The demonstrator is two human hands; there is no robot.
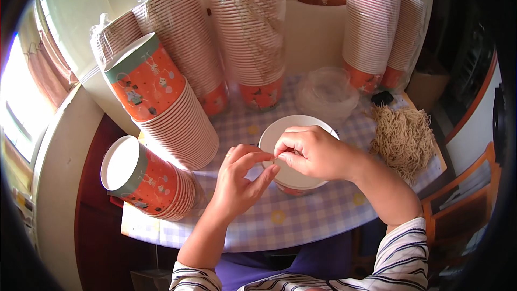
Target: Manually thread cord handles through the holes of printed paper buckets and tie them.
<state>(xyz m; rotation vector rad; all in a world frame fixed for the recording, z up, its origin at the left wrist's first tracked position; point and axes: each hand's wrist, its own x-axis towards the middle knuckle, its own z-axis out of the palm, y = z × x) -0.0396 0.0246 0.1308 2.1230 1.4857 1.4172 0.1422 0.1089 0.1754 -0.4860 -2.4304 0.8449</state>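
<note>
A round paper bucket [308, 179], white inside with some orange showing on its outer wall, stands in front of me on the table. Both hands meet over the left part of its opening. My right hand [318, 151] is closed in a pinch, thumb against curled fingers. Beside it, my left hand [242, 175] brings forefinger and thumb close together at the right fingertips. A tiny thin piece seems to sit between the fingertips, too small to name. To the right lies a loose heap of beige cords [404, 140], apart from both hands.
A blue-and-white checked cloth [237, 226] covers the table. Nested orange-and-green paper buckets [156, 97] lean at the left, with another stack [151, 180] lying nearer. Tall bagged stacks [247, 27] line the back. Clear plastic lids [328, 94] and a black item [382, 98] lie behind.
</note>
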